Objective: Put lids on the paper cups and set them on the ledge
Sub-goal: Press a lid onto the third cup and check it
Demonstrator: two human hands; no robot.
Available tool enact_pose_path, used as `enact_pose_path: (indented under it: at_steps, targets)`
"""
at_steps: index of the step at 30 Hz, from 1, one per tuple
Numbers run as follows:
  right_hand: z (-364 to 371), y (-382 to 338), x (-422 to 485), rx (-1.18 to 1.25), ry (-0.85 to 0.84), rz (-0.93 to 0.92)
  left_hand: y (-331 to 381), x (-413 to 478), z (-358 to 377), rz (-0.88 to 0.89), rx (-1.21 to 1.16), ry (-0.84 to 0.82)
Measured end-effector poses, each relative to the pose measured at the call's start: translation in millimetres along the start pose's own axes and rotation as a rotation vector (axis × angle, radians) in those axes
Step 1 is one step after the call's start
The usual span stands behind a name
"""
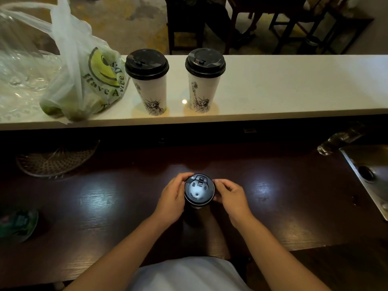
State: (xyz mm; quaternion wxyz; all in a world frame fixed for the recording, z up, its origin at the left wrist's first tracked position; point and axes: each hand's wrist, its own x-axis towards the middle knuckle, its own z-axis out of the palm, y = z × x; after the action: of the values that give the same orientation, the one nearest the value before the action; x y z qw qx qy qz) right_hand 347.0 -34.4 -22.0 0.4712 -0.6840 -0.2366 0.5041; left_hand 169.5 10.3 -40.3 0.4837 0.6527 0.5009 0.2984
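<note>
Table (105, 202): dark wood with a glossy top; it carries the grip, which sits near its middle.

Ledge (283, 89): a long white shelf, beyond the grip and higher than the table.

Plastic bag (88, 80): translucent, printed with a smiling face, with green fruit inside. It stands on the ledge, beyond and left of the grip.

Metal panel (369, 171): at the table's edge, far right of the grip.

Glass dish (56, 162): patterned, on the table, well left of the grip and beyond it.

Two finished cups: left cup (152, 89) and right cup (202, 89), white paper with a statue print and black lids. Both stand upright on the ledge straight beyond the grip, apart from each other.

Left hand (171, 198): the forearm reaches forward from the body and the palm faces inward. The fingers curl round the left rim of the black lid (199, 190).

Right hand (231, 196): mirrors the left, with fingertips and thumb curled against the lid's right rim.

Grip: both hands are closed on the lid from opposite sides, holding it level on the third cup (196, 207).

Third cup: upright on the table between the hands, its body almost wholly hidden under the lid.
</note>
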Motion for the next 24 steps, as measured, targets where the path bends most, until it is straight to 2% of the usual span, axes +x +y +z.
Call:
enact_pose_path:
  at_steps: [6, 17, 24]
  targets:
    - [-3, 5, -8, 0.098, -0.061, 0.003, 2, 4, 2, -0.115, -0.026, 0.065]
    - [-2, 5, 1, -0.121, -0.029, -0.035, 11, 11, -4, -0.155, -0.007, -0.001]
    - [-3, 0, 7, -0.142, -0.047, 0.021, 16, 4, 1, -0.191, -0.058, -0.037]
